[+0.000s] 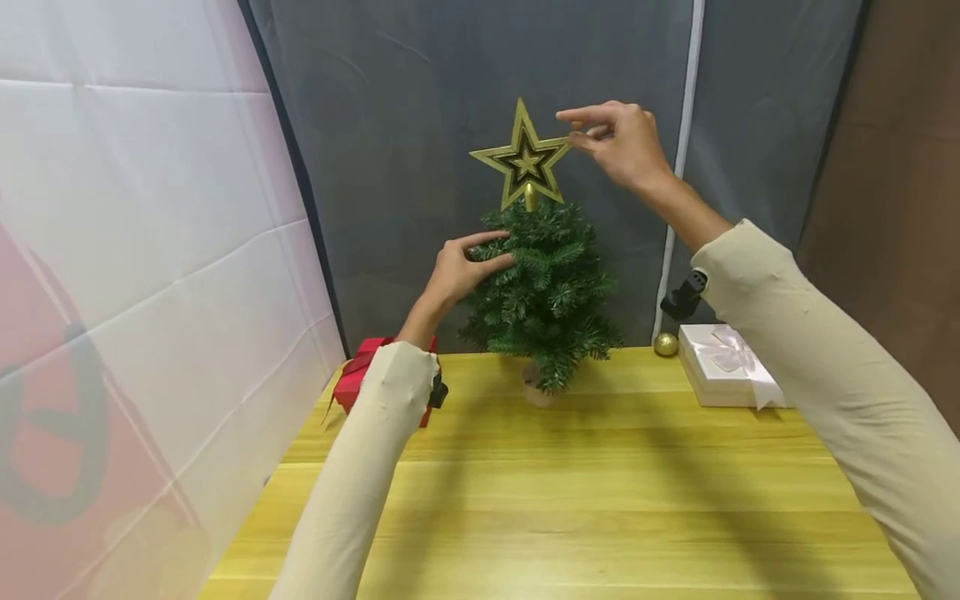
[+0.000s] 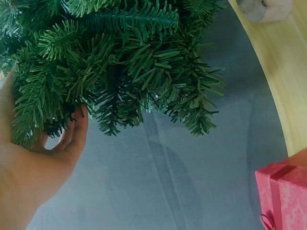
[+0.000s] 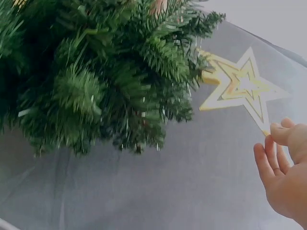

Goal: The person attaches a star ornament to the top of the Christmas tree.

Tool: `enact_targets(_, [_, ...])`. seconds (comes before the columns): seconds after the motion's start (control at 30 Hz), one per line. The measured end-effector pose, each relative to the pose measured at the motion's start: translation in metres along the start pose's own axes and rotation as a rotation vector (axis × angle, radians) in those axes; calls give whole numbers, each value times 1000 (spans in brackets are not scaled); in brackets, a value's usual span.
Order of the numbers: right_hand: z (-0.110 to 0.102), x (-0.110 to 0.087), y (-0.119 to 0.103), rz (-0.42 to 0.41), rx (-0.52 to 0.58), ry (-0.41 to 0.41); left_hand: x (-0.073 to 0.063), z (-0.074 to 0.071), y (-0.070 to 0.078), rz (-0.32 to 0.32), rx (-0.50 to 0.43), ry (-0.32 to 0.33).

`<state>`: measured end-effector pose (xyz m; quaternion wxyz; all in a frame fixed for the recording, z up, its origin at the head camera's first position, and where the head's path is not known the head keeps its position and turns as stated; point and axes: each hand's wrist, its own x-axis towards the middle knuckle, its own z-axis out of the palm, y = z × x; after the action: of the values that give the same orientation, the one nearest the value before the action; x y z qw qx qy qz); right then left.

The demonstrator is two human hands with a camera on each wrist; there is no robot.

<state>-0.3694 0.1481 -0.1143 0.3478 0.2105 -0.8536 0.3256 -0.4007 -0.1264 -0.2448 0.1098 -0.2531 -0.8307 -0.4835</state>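
A gold star tree topper (image 1: 527,160) stands upright at the top of a small green artificial Christmas tree (image 1: 551,300). Its round base (image 1: 538,387) rests on the wooden table. My right hand (image 1: 618,143) is at the star's right-hand point; the right wrist view shows thumb and fingertips (image 3: 269,142) meeting at that tip. In the head view its index finger stretches out above the point. Around the tree's upper left branches, my left hand (image 1: 455,271) holds on with thumb and fingers. Needles partly hide those fingertips (image 2: 79,120) in the left wrist view.
A red gift box (image 1: 352,383) stands at the back left, partly behind my left sleeve. To the right are a gold glitter ball (image 1: 665,344) and a white gift box (image 1: 712,367) with a pale ribbon. Grey cloth (image 1: 397,167) hangs behind the tree.
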Motion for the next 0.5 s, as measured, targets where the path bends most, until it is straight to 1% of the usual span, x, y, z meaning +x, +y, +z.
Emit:
enact_targets(0.13, [-9, -5, 6, 11, -8, 5, 0, -2, -3, -3, 5, 6])
enact_targets(0.33, [-20, -17, 18, -6, -14, 8, 1, -5, -6, 4, 14, 3])
enact_targets(0.5, [-22, -35, 32, -13, 6, -38, 2, -6, -6, 29, 33, 21])
